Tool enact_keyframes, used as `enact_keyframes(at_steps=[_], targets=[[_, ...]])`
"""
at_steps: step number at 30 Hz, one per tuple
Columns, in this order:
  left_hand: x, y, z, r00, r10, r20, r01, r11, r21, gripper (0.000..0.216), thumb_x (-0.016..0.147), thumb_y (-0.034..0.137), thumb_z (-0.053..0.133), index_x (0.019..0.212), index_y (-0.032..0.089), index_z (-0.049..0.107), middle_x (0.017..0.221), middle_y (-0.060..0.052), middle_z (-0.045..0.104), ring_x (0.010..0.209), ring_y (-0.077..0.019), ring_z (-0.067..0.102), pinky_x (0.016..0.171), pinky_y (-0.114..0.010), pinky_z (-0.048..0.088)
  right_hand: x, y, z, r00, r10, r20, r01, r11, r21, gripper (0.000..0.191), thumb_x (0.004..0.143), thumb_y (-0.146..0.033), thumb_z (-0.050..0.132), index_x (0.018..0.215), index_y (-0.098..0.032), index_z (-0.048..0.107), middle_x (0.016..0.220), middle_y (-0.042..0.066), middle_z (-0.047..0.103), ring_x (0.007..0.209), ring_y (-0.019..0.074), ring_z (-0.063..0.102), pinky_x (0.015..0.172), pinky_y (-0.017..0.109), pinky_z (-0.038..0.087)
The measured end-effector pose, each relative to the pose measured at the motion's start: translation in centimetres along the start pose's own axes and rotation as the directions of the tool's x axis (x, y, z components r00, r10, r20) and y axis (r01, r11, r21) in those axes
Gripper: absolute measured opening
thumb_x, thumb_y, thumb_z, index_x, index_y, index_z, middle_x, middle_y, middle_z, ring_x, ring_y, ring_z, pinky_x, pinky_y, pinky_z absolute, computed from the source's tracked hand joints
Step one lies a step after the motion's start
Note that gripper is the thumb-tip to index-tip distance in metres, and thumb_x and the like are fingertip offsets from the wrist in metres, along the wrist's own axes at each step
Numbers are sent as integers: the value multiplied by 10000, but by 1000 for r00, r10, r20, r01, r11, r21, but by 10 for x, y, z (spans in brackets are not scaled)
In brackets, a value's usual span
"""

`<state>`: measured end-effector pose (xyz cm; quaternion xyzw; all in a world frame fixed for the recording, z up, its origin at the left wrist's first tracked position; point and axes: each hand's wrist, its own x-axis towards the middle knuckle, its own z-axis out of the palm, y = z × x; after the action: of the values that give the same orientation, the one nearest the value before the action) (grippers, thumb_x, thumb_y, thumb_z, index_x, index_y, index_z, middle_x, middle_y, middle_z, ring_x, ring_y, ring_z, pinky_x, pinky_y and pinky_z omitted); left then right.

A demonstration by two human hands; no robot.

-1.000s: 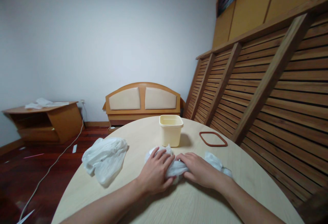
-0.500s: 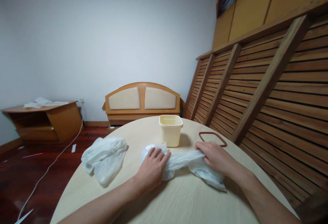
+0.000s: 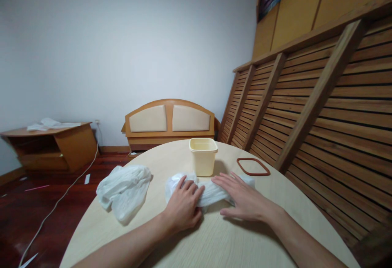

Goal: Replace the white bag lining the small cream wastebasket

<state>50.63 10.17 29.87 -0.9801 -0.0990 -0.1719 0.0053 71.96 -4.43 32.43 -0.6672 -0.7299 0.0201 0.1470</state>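
A crumpled white plastic bag (image 3: 211, 193) lies stretched sideways on the round table (image 3: 232, 243), in front of a pale yellow square bin (image 3: 203, 164). My left hand (image 3: 185, 202) grips the bag's left part, fingers curled over it from above. Over the bag's right part, my right hand (image 3: 245, 198) is open, its fingers spread and the thumb apart, touching the plastic. Part of the bag is hidden beneath both hands. The bin stands upright just beyond the bag, its mouth facing up. A brown rounded-square ring (image 3: 253, 174) rests flat beyond my right hand.
Another crumpled white plastic bag (image 3: 124, 190) lies near the table's left edge. A slatted wooden panel (image 3: 306, 104) leans along the right side. Behind the table stands a padded headboard (image 3: 170, 134); a low cabinet (image 3: 73, 145) and a cable (image 3: 65, 192) are at the left.
My right hand has let go of the bag's right end and opened, moving left. That end, which trailed toward me, is now gathered under the hand. My left hand stays on the bag.
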Motion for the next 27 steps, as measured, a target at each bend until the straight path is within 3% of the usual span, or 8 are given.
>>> enact_keyframes(at_steps=[5, 8, 13, 17, 20, 22, 24, 27], targets=[[-1, 0, -4, 999, 29, 21, -28, 999, -14, 578, 778, 377, 608, 1325, 213, 518, 1152, -100, 653, 1148, -301, 533, 1178, -523, 203, 3, 10, 10, 998, 57, 37, -55, 998, -33, 644, 752, -105, 557, 1385, -223, 546, 1322, 94, 645, 1222, 273, 564, 1126, 485, 310], [-1, 0, -5, 1000, -10, -15, 11, 999, 35, 444, 828, 513, 572, 1149, 209, 609, 1018, -99, 668, 1084, -306, 550, 1172, -556, 194, 4, 15, 0, 999, 35, 2, -34, 998, -57, 559, 724, -38, 500, 1231, -221, 648, 1216, 75, 702, 1135, 267, 606, 1011, 424, 405], [0, -1, -6, 997, -73, 4, 72, 989, 130, 318, 813, 462, 596, 974, 192, 643, 970, -107, 659, 1048, -306, 563, 1163, -545, 224, 0, 20, -19, 997, 45, -57, -53, 987, -150, 441, 719, -2, 475, 1070, -185, 669, 1099, 101, 714, 1042, 257, 620, 930, 387, 416], [-1, 1, -9, 996, -87, 17, 84, 988, 128, 337, 767, 432, 620, 988, 179, 640, 994, -116, 650, 1037, -315, 563, 1146, -540, 257, -11, 28, -21, 985, 167, -50, -174, 952, -252, 425, 680, 50, 446, 958, -187, 664, 1006, 100, 707, 992, 274, 609, 865, 401, 416], [-1, 2, -11, 997, -80, 0, 80, 993, 82, 438, 762, 432, 617, 1115, 173, 621, 1127, -135, 637, 1087, -322, 555, 1135, -535, 268, -19, 28, -19, 977, 215, -12, -212, 950, -228, 381, 657, -21, 564, 990, -180, 656, 1039, 101, 683, 1020, 294, 585, 898, 429, 415], [0, 2, -9, 998, -63, -15, 64, 997, 48, 587, 775, 479, 610, 1276, 177, 558, 1332, -159, 563, 1190, -344, 516, 1124, -535, 279, -19, 23, -17, 979, 202, -7, -201, 967, -158, 516, 637, -176, 724, 1145, -176, 632, 1172, 114, 648, 1124, 320, 545, 994, 468, 381], [1, 0, -7, 999, -49, -7, 49, 998, 33, 733, 790, 562, 589, 1403, 180, 466, 1499, -179, 426, 1296, -377, 445, 1113, -543, 286, -14, 16, -14, 985, 174, -4, -174, 981, -88, 832, 607, -399, 821, 1355, -174, 532, 1372, 140, 557, 1286, 351, 452, 1111, 506, 285], [2, -3, -2, 998, -43, 37, 42, 999, 35, 846, 803, 644, 548, 1474, 154, 388, 1510, -197, 421, 1348, -391, 398, 1113, -542, 280, -2, 7, -1, 991, 121, 50, -120, 993, -15, 1108, 638, -617, 778, 1540, -178, 308, 1591, 144, 323, 1447, 343, 281, 1207, 508, 112]])
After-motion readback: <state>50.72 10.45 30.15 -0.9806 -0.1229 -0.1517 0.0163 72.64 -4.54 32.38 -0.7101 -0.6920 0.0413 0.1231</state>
